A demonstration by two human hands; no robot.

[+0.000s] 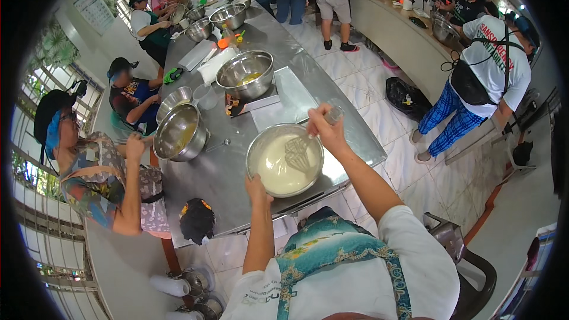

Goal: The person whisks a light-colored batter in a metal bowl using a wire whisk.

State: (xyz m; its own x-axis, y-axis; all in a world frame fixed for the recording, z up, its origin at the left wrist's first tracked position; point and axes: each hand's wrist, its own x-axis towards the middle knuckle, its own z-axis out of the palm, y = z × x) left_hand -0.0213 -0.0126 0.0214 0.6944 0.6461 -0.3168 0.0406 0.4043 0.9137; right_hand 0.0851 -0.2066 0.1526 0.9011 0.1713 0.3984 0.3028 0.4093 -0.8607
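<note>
In front of me a stainless steel mixing bowl (251, 151) holds a smooth, pale cream batter (275, 166). My left hand (258, 191) grips the near left rim of this bowl. A balloon whisk (298, 154) is held by its handle in my right hand (326, 126), above the bowl's far right rim. Its wire loops reach down over the batter, and batter appears to cling between the wires. Whether the whisk's tip is sunk in the batter, I cannot tell.
A steel bowl with yellow contents (244, 63) stands beyond mine. To the left, a person (100, 178) is beside a tilted steel bowl (178, 131). A measuring spoon (220, 144) and a black cloth item (197, 220) lie on the metal table (231, 213). A chair (480, 280) stands behind me.
</note>
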